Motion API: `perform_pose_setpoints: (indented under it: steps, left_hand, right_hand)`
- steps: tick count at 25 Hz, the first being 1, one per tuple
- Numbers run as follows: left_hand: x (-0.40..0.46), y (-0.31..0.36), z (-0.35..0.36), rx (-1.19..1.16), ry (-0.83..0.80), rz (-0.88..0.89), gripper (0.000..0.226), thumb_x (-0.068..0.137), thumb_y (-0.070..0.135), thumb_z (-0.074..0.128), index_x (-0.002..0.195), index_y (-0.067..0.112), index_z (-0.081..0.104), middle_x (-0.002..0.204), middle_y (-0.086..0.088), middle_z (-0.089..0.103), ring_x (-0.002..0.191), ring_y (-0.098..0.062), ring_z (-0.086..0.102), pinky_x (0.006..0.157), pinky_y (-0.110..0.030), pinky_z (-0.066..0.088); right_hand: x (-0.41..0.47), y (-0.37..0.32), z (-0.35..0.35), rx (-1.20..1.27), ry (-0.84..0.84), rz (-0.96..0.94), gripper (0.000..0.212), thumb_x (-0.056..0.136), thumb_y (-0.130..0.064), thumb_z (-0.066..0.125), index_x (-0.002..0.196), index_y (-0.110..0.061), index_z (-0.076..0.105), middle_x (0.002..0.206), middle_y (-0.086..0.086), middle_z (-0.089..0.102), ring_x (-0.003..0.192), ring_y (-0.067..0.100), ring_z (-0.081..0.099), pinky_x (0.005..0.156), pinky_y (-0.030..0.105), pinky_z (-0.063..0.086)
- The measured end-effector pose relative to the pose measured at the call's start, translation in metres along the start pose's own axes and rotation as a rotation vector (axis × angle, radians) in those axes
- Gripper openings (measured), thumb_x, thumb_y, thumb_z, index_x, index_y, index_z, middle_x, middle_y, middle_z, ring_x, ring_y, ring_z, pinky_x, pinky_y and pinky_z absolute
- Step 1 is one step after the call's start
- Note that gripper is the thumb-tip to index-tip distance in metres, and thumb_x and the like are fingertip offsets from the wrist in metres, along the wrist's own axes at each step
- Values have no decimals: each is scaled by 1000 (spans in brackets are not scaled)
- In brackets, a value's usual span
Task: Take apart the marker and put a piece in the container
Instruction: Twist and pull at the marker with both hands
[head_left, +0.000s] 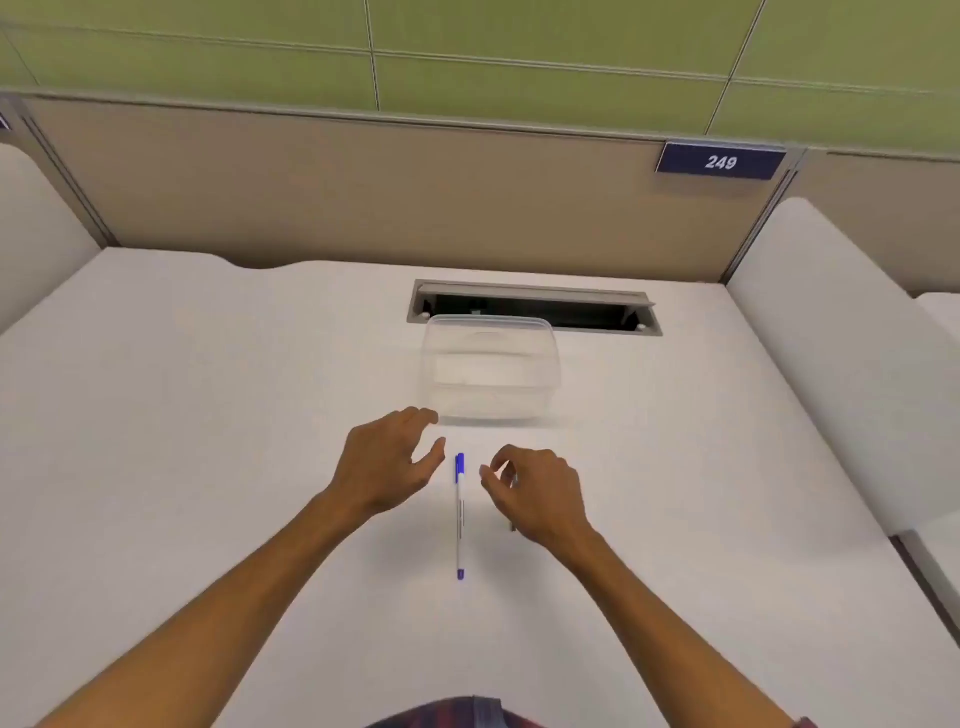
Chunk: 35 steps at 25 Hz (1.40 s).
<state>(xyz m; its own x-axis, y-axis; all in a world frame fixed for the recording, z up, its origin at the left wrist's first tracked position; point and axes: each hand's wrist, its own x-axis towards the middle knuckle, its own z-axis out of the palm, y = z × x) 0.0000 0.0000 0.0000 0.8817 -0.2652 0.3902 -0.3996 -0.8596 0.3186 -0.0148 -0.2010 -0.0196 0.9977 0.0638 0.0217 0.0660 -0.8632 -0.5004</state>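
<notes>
A white marker (460, 519) with a blue cap at its far end and a blue plug at its near end lies on the white desk, pointing away from me. My left hand (387, 462) hovers just left of the cap, fingers spread, holding nothing. My right hand (535, 491) hovers just right of the cap with its fingers curled but apart, also empty. Neither hand touches the marker. A clear plastic container (491, 410) stands open a little beyond both hands.
A cable slot (535, 306) with a grey frame is cut into the desk (182, 415) behind the container. Beige partition walls close off the back and sides; a blue sign reading 249 (721, 162) hangs on the back wall at the right.
</notes>
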Motion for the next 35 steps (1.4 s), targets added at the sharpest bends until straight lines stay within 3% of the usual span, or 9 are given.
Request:
perform_pose_setpoints:
  steps: [3,9,11,14,18,23,25,30,35]
  left_hand:
    - [-22,-1,13,-25,-77,-59,26,86,28,67,106,12,68,89,-2,72,64,-20,65,57,-21,38]
    - [-63,-4,36,-80,-192,-141,27,88,31,63,110,16,67,97,3,70,70,-15,62,61,-20,39]
    - [-72,-4,41,-77,-202,-138,24,87,30,64,107,17,67,95,5,69,74,-15,63,61,-20,40]
    - [-78,-6,48,-90,-226,-138,26,89,31,62,110,16,66,99,4,69,85,-17,66,65,-27,50]
    - [-79,-7,55,-83,-240,-115,28,90,30,59,112,14,65,102,1,69,88,-19,66,69,-28,51]
    - [-76,-1,59,-83,-300,-65,45,92,27,58,136,19,53,141,-7,53,126,-25,53,97,-36,47]
    - [-69,3,57,-76,-275,39,48,91,23,62,138,21,51,147,-6,48,135,-25,44,102,-39,43]
    - [-51,12,50,-62,-165,206,25,87,15,68,112,16,68,120,-3,68,123,-27,57,94,-43,52]
    - [-41,20,30,-55,-104,248,22,94,22,54,107,12,69,103,-4,71,105,-25,64,86,-35,53]
  right_hand:
    - [-16,0,25,-46,-98,5,31,89,-53,55,97,-26,69,81,-6,73,77,17,67,64,26,41]
    - [-41,1,56,-47,-220,69,38,89,-57,54,89,-20,64,78,-6,63,69,17,57,62,26,40]
    - [-45,-2,62,-61,-230,64,41,90,-59,52,87,-19,62,82,-3,67,71,17,59,67,28,47]
    - [-48,-4,68,-82,-236,48,39,91,-60,50,85,-22,53,89,0,70,70,15,54,67,27,44]
    - [-50,-5,72,-123,-231,54,37,95,-52,48,97,-18,62,94,1,70,73,13,52,76,30,51]
    - [-51,-3,64,-64,-158,81,37,96,-53,47,97,-20,63,91,-3,70,67,9,49,64,19,33]
    - [-52,-3,56,-30,-127,81,35,96,-54,47,95,-22,62,88,-5,70,66,9,50,65,18,35]
    - [-59,-2,32,193,1,89,26,95,-50,53,89,-28,64,82,-13,69,63,8,58,60,11,39]
    - [-56,-4,12,617,79,167,30,94,-51,53,75,-31,65,66,-11,67,53,8,58,59,27,52]
